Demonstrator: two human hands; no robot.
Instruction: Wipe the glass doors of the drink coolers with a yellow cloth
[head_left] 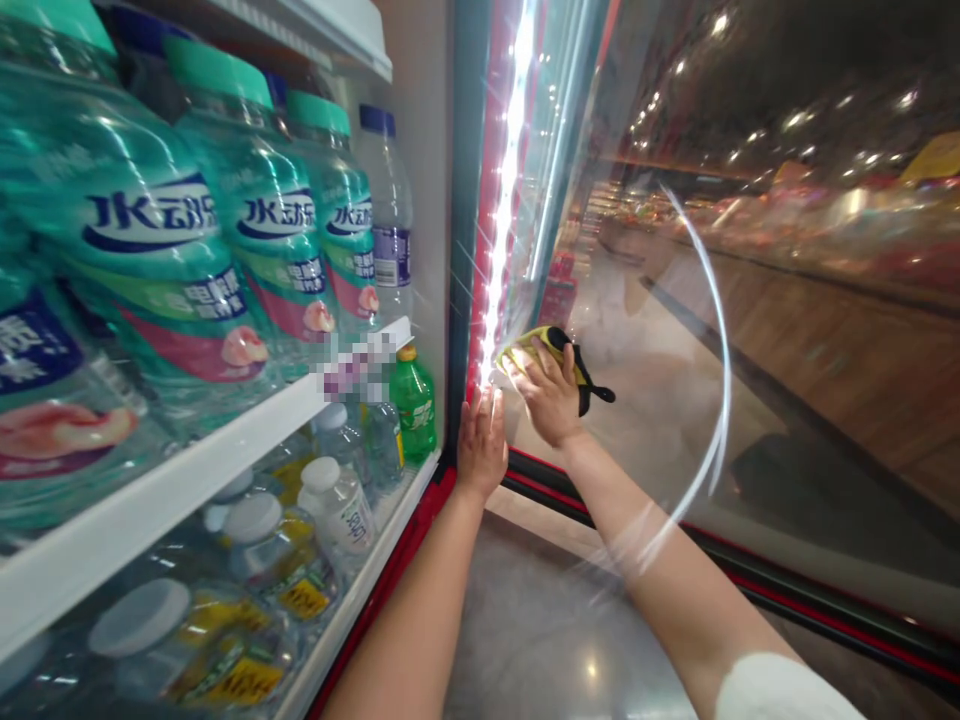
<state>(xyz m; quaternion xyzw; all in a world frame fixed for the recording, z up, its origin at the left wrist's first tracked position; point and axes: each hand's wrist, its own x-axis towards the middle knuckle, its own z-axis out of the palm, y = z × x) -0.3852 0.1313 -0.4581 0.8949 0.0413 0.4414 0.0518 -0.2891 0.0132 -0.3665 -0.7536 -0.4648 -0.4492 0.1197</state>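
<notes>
My right hand (549, 392) presses a yellow cloth (532, 345) with black edging and a black loop against the inner side of the glass door (675, 400), near its lower hinge-side corner. The fingers lie spread over the cloth. Just left of it, my left hand (482, 440) rests flat with fingers stretched out on the red door frame, below the bright light strip (504, 180). It holds nothing.
On the left, cooler shelves hold large teal-capped bottles (165, 230), with white-capped bottles (341, 510) and a green bottle (414, 405) below. A white shelf edge (187, 480) runs diagonally. Grey floor (555, 620) shows beneath my arms.
</notes>
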